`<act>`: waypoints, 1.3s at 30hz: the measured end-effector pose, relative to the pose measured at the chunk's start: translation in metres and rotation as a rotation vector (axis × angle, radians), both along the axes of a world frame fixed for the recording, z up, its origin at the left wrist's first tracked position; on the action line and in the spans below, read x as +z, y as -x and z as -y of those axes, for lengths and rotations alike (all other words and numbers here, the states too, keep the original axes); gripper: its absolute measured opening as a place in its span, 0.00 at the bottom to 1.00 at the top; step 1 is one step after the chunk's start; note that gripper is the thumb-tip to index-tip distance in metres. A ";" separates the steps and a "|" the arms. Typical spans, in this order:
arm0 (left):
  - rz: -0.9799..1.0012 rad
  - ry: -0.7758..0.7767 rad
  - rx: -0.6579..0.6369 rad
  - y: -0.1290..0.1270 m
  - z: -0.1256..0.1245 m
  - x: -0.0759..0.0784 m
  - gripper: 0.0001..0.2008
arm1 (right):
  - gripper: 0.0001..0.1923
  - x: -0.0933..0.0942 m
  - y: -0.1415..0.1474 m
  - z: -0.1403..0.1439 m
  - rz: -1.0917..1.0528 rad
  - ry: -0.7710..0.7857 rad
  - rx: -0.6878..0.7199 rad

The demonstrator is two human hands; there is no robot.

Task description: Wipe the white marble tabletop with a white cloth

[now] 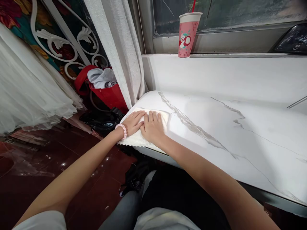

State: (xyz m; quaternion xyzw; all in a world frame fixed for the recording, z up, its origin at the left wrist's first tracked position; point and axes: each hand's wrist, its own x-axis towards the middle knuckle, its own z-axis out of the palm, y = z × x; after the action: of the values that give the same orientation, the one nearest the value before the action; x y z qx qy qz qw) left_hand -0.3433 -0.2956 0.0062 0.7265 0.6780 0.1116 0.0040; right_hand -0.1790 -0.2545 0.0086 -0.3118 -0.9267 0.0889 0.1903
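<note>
A folded white cloth [136, 139] lies at the left corner of the white marble table [216, 127], its near edge hanging slightly over the rim. My left hand [133, 122], with a pink coil band on the wrist, rests flat on the cloth's left part. My right hand [152, 127] presses flat on the cloth beside it, fingers together and pointing away from me. Both palms are down and neither hand grips anything.
A pink paper cup [187, 35] with a straw stands on the window sill. A dark device [292, 40] leans at the far right. A red bag [105, 88] with clothes, a grey curtain [120, 48] and white tulle fabric [31, 92] stand left of the table.
</note>
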 end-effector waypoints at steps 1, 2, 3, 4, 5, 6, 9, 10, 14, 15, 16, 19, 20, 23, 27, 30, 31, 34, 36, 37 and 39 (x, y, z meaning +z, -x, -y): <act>-0.002 -0.003 -0.007 0.004 -0.010 0.000 0.27 | 0.29 0.000 0.004 -0.008 0.011 -0.014 -0.006; -0.006 -0.005 -0.012 0.007 -0.021 0.000 0.27 | 0.30 0.000 0.009 -0.018 0.027 -0.026 -0.007; -0.009 -0.007 -0.016 0.010 -0.032 0.000 0.27 | 0.30 0.000 0.013 -0.028 0.048 -0.036 -0.004; -0.010 -0.008 -0.019 0.013 -0.043 0.000 0.26 | 0.30 0.000 0.016 -0.038 0.067 -0.044 -0.001; -0.008 -0.010 -0.023 0.016 -0.055 0.000 0.26 | 0.30 0.000 0.020 -0.050 0.080 -0.052 -0.001; -0.006 -0.013 -0.028 0.019 -0.067 0.000 0.26 | 0.30 -0.001 0.023 -0.061 0.084 -0.060 -0.006; 0.004 -0.025 -0.041 0.028 -0.103 -0.001 0.25 | 0.28 -0.005 0.030 -0.096 0.038 -0.077 -0.042; 0.006 -0.031 -0.043 0.030 -0.115 -0.001 0.25 | 0.28 -0.008 0.033 -0.107 0.011 -0.078 -0.056; 0.000 -0.052 -0.055 0.039 -0.163 -0.004 0.25 | 0.25 -0.014 0.041 -0.149 -0.050 -0.064 -0.099; -0.007 -0.054 -0.058 0.040 -0.174 -0.004 0.25 | 0.25 -0.015 0.042 -0.159 -0.051 -0.063 -0.106; -0.014 -0.057 -0.061 0.041 -0.185 -0.005 0.25 | 0.25 -0.015 0.043 -0.169 -0.048 -0.064 -0.112; -0.032 -0.062 -0.064 0.038 -0.216 -0.005 0.25 | 0.26 -0.014 0.041 -0.197 -0.023 -0.053 -0.111; -0.038 -0.064 -0.061 0.036 -0.224 -0.006 0.25 | 0.26 -0.013 0.039 -0.205 -0.016 -0.044 -0.107; -0.059 -0.058 -0.047 0.026 -0.246 -0.007 0.25 | 0.25 -0.012 0.029 -0.226 -0.019 -0.024 -0.107; -0.083 -0.058 -0.041 0.010 -0.258 -0.009 0.26 | 0.24 -0.013 0.013 -0.239 -0.065 -0.024 -0.116; -0.089 -0.057 -0.038 -0.003 -0.259 -0.010 0.26 | 0.24 -0.014 0.001 -0.244 -0.063 -0.011 -0.120; -0.085 -0.052 -0.035 -0.009 -0.259 -0.010 0.26 | 0.24 -0.014 -0.005 -0.245 -0.054 -0.009 -0.123; -0.072 -0.044 -0.031 -0.030 -0.259 -0.010 0.26 | 0.24 -0.016 -0.025 -0.246 -0.040 -0.018 -0.135; -0.070 -0.040 -0.036 -0.047 -0.259 -0.010 0.27 | 0.24 -0.017 -0.041 -0.245 -0.049 -0.042 -0.147; -0.069 -0.039 -0.041 -0.055 -0.258 -0.010 0.27 | 0.24 -0.018 -0.049 -0.243 -0.054 -0.058 -0.159; -0.063 -0.036 -0.061 -0.070 -0.256 -0.010 0.27 | 0.23 -0.019 -0.063 -0.237 -0.048 -0.092 -0.189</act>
State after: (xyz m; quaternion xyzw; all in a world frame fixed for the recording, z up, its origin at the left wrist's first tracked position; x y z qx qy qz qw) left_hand -0.2729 -0.0400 -0.0035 0.7500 0.6531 0.1006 -0.0269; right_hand -0.1161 -0.0177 -0.0107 -0.3866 -0.8914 0.0351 0.2339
